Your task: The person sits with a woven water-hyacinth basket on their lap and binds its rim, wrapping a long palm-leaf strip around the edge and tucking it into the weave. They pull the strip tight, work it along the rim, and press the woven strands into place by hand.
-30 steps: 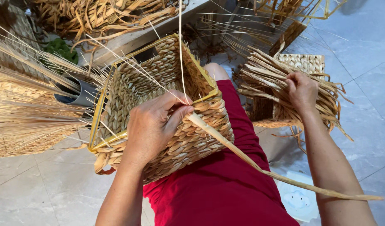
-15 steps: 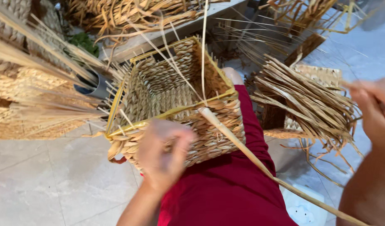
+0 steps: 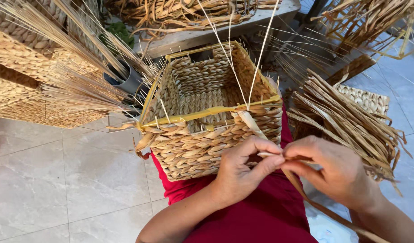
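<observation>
A square woven straw basket (image 3: 202, 144) with a yellow rim rests on my lap, over red cloth. Thin pale stakes stick up from its rim. A flat dried weaving strand (image 3: 254, 128) runs from the basket's near right corner down past my hands. My left hand (image 3: 243, 173) pinches this strand in front of the basket's near wall. Just to its right, my right hand (image 3: 333, 171) pinches the same strand, the fingertips of both hands nearly touching.
A bundle of dried strands (image 3: 346, 121) lies at my right on a small woven piece (image 3: 369, 99). Woven baskets (image 3: 22, 76) and loose straw stalks stand at the left. A grey pipe (image 3: 124, 81) and a bench with more straw (image 3: 184, 13) sit behind. Grey floor tiles (image 3: 67, 180) show at left.
My right hand came back from the strand bundle on the right to meet my left hand. The left hand moved off the basket rim down to the strand.
</observation>
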Available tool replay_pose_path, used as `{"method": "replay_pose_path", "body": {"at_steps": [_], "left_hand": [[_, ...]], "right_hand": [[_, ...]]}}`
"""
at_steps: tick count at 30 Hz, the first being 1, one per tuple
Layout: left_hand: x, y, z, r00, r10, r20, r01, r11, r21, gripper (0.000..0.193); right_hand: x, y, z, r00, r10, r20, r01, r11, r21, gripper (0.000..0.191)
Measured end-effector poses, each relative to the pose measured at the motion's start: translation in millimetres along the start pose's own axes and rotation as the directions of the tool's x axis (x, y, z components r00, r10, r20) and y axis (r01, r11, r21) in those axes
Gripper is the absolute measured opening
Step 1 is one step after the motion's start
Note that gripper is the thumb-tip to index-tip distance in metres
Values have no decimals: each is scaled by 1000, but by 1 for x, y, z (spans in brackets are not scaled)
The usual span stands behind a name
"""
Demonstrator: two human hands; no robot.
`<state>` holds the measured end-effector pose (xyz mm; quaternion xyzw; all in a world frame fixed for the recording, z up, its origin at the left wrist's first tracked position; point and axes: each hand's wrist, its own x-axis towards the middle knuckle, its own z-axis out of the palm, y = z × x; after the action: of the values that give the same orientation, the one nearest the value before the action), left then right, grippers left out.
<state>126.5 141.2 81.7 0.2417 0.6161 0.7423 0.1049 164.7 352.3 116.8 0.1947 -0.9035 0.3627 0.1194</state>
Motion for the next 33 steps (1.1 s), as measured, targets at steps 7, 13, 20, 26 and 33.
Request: {"method": "replay_pose_path", "body": {"at_steps": [7,13,20,26,33], "left_hand": [[29,18,-39,890,441,-118,-203,613,763,22],[48,20,-29,893,435,-117,-157,543,825,21],[40,10,-42,881,472,-36,-293,603,742,22],[33,-3,-46,871,491,-16,-326,603,728,25],[32,-5,-52,872,487,45,-370,598,711,23]], "right_hand": [[36,1,-15,987,60,-146,-68,996,-55,17],[65,-4,-4,980,-83,-180,53,985,-164,18],[74,-7,0,974,-126,-188,83,972,-220,15],[76,-17,5,971,-133,-198,80,964,-253,17],[83,-12,19,975,-172,-139,116,932,-345,20]]}}
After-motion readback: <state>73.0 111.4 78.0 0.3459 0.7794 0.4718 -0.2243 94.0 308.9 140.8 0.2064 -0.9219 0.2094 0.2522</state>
